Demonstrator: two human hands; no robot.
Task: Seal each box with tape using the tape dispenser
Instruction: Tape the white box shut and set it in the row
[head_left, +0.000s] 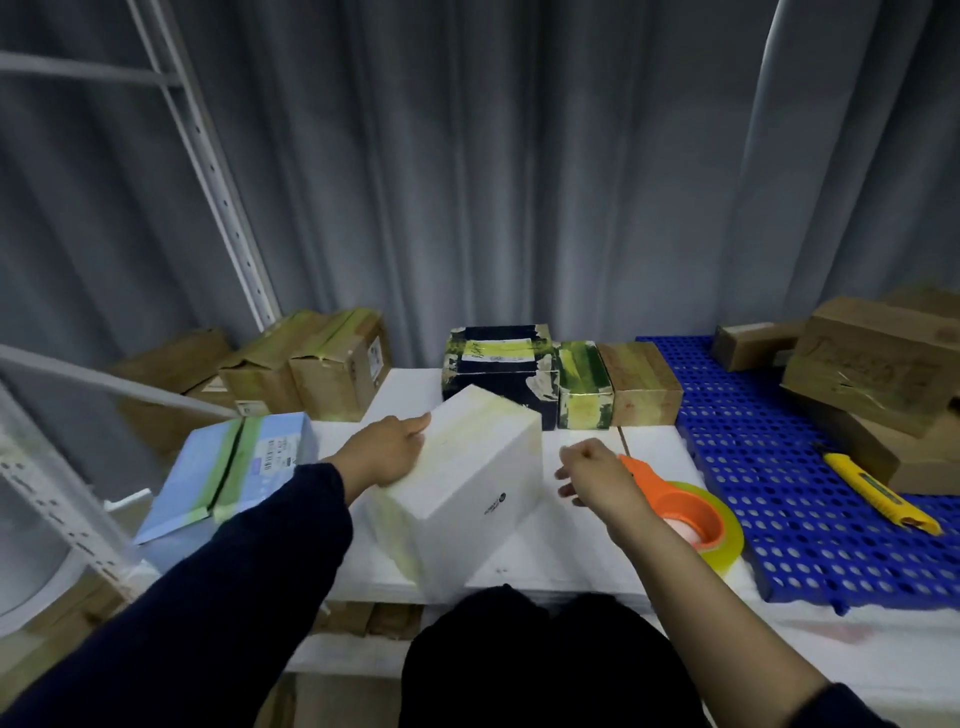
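Observation:
A white box (470, 475) sits tilted on the white table (649, 457) in the middle, with yellowish tape along its top. My left hand (387, 449) holds its left upper edge, index finger stretched along the far corner. My right hand (597, 475) hovers just right of the box with fingers loosely curled and nothing in them. Behind that hand lies the orange tape dispenser (680, 506) with its roll of clear yellowish tape (730, 540) on the table.
A light blue box (228, 467) with green tape lies at the left. A black box (496, 366), a green one (582, 384) and a brown one (644, 382) line the back. Brown cartons (311, 364) stand far left. A blue perforated mat (779, 467) holds a yellow utility knife (878, 488) and stacked cartons (878, 364).

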